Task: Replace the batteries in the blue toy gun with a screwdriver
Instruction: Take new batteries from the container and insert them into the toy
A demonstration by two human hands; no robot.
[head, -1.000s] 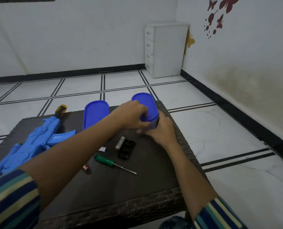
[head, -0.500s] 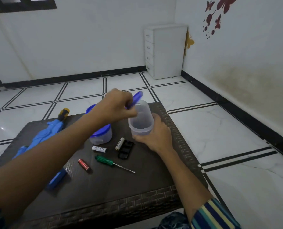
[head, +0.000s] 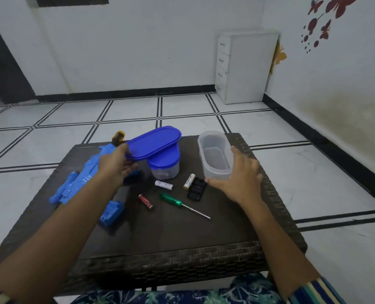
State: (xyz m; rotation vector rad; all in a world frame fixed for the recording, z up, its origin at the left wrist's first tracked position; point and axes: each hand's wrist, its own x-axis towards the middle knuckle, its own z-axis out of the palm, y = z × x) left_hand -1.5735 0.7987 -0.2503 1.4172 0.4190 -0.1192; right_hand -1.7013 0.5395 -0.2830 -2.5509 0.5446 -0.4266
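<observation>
Your left hand (head: 116, 165) pinches the blue lid (head: 154, 142); your right hand (head: 241, 178), fingers spread, seems to touch the open clear container (head: 215, 170).

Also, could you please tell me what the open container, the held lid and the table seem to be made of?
Likely plastic for the open container, frosted, translucent, its base showing through the walls. The lid looks like opaque glossy blue plastic with a moulded rim. The table seems dark wicker, by its woven edge.

The toy gun (head: 83, 178) lay left on the table (head: 171, 233), the open container (head: 215, 156) right, batteries (head: 164, 185) and screwdriver (head: 182, 204) between them.
</observation>
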